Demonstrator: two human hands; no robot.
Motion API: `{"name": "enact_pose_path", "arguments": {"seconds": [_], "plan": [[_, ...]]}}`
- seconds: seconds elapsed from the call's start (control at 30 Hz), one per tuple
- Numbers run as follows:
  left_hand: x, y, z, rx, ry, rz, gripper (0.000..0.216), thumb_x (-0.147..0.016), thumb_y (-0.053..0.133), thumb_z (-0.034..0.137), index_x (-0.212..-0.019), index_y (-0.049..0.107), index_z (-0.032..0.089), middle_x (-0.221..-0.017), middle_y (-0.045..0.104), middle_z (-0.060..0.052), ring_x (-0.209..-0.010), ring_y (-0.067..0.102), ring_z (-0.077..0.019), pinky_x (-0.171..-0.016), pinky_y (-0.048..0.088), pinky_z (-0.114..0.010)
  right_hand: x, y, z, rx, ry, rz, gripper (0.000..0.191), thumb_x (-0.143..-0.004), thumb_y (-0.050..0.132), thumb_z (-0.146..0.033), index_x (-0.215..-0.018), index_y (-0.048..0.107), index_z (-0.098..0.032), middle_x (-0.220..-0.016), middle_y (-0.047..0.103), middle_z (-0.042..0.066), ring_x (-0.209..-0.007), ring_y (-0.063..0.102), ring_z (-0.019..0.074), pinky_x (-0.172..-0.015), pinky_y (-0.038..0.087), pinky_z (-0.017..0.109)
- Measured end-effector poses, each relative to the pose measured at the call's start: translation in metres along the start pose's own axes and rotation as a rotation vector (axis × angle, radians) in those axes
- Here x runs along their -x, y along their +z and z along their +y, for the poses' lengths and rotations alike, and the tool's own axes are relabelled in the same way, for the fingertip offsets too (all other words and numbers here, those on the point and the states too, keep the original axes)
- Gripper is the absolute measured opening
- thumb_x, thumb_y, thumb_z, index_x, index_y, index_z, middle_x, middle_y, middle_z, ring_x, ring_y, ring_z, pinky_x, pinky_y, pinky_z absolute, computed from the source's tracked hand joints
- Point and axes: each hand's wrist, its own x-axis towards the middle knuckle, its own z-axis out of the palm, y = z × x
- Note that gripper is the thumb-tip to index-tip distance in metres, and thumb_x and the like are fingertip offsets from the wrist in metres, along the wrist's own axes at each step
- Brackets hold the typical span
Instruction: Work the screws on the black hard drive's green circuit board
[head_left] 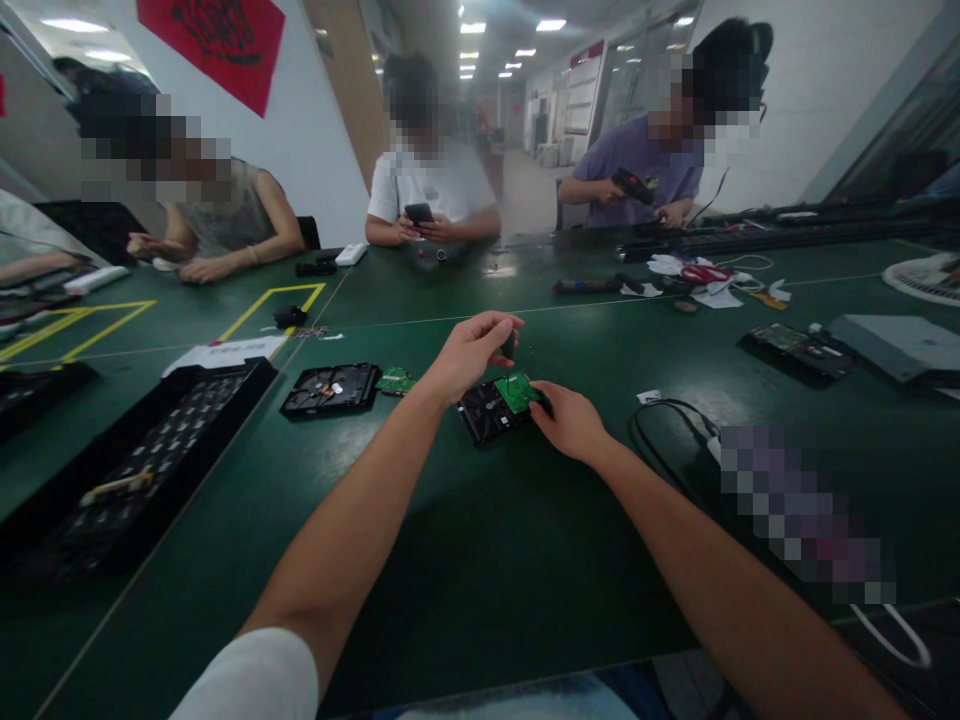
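A black hard drive (486, 412) lies on the green table in front of me, a green circuit board (514, 394) on its right part. My right hand (571, 422) is closed on the drive's right end, with the thumb at the near side. Just above the drive, my left hand (476, 350) is closed, its fingers curled round a small dark object (509, 346) whose kind I cannot make out. Left of my forearm lies another hard drive (330, 388), next to a loose green circuit board (395, 381).
A long black tray (150, 470) stands at the left. On the right are a pixelated strip-shaped thing (802, 515) with a cable, another drive (796, 352) and a grey metal box (896, 345). Several people sit across the table; one holds a phone (418, 214).
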Motion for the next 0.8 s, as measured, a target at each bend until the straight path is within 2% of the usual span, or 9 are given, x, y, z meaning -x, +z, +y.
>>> {"name": "enact_pose_path", "arguments": {"seconds": [0.27,0.8], "plan": [[-0.003,-0.003,-0.005,-0.049,0.058,0.035,0.032,-0.095,0.067,0.045,-0.109,0.071,0.017,-0.093,0.065,-0.005,-0.084,0.063,-0.0142,-0.07,0.062,-0.025,0.0,-0.002,0.0,-0.004,-0.009,0.001,0.041,-0.103,0.052,-0.034,-0.141,0.058,-0.021,-0.138,0.068,0.01,-0.119,0.067,0.0276,-0.102,0.05,0.039],[-0.005,-0.004,-0.012,-0.032,0.067,0.058,0.031,-0.097,0.065,0.045,-0.11,0.072,0.017,-0.093,0.065,-0.006,-0.083,0.064,-0.0141,-0.069,0.063,-0.026,-0.001,0.001,0.002,-0.004,-0.001,0.0,0.042,-0.103,0.051,-0.035,-0.142,0.058,-0.021,-0.14,0.067,0.01,-0.122,0.066,0.0284,-0.104,0.05,0.041]]}}
